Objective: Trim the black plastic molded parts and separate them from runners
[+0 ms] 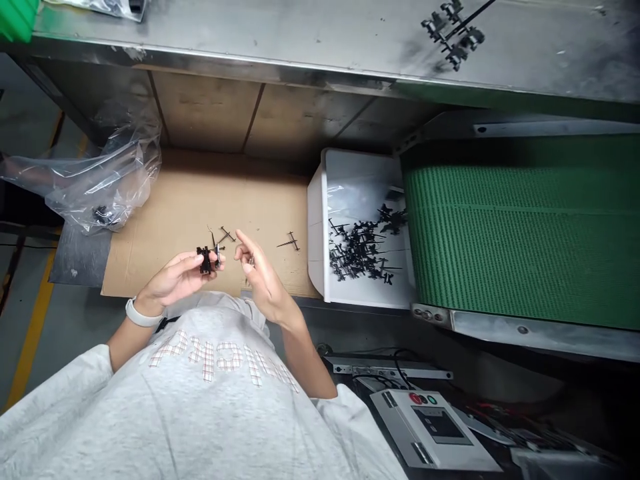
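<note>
A: What does the left hand (pixel 175 277) have, there just left of centre in the frame?

B: A small black moulded plastic part (pixel 204 259), pinched between thumb and fingertips and held above the flat brown cardboard sheet (pixel 150 260). There is a glint of something thin and metallic beside it, at the thumb; I cannot tell what it is.

A: And the right hand (pixel 260 277)?

B: Just beside the left, the two nearly touching. Its forefinger is stretched up and the other fingers are curled narrowly on something tiny and pale; too small to name.

A: What lies about them?

B: A few thin black plastic sprue pieces (pixel 289 242) loose on the cardboard. To the right of centre, a white plastic tub (pixel 316 220) holds a tangle of black sprues (pixel 361 248), fed from the green ribbed conveyor belt (pixel 515 227) at the right edge. A crumpled clear plastic bag (pixel 95 180) sits at the left, and another black sprue (pixel 453 32) rests on the steel shelf (pixel 250 33) at the top.

A: What could go wrong from here?

B: I'd judge the grip is the weak point. The part is held by fingertips alone in mid-air, so a twist or pull from the other hand could flick it loose; it might drop off the cardboard's near edge onto the dark floor.
</note>
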Motion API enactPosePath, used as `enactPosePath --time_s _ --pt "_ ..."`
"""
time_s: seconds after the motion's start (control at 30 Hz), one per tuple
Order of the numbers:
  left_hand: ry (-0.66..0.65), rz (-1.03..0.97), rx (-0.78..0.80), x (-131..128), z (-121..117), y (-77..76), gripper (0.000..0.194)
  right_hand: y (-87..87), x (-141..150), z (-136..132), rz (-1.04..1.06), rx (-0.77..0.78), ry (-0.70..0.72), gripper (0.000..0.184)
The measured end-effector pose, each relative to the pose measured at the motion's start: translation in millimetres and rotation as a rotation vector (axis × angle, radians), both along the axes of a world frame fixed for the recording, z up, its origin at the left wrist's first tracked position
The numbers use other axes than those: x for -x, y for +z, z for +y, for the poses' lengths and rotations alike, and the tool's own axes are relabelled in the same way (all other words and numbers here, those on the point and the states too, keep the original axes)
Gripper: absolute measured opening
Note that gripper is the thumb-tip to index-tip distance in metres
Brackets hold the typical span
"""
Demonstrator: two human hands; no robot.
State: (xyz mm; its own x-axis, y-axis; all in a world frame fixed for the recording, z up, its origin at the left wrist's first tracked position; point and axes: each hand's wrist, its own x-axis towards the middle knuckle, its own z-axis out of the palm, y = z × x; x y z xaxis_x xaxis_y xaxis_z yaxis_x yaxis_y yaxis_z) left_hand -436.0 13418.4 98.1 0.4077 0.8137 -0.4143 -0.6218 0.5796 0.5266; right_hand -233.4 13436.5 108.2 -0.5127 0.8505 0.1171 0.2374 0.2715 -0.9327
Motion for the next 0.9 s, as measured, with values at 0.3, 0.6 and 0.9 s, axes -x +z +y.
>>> enactPosePath --time_s 0.3,0.6,0.9 --pt "-0.125 -0.087 -0.061 -9 -14 33.8 0.014 35.2 -12 -22 -0.078 -0.407 -0.093 0.045" --pt "-0.179 -0.079 -0.275 -15 -18 50.9 0.015 49.5 -19 -33 -0.175 -0.643 -0.049 0.038" --pt "-0.191 0.097 -0.401 -14 -22 55.4 0.021 56.7 -20 -35 -0.164 -0.725 -0.047 0.03"
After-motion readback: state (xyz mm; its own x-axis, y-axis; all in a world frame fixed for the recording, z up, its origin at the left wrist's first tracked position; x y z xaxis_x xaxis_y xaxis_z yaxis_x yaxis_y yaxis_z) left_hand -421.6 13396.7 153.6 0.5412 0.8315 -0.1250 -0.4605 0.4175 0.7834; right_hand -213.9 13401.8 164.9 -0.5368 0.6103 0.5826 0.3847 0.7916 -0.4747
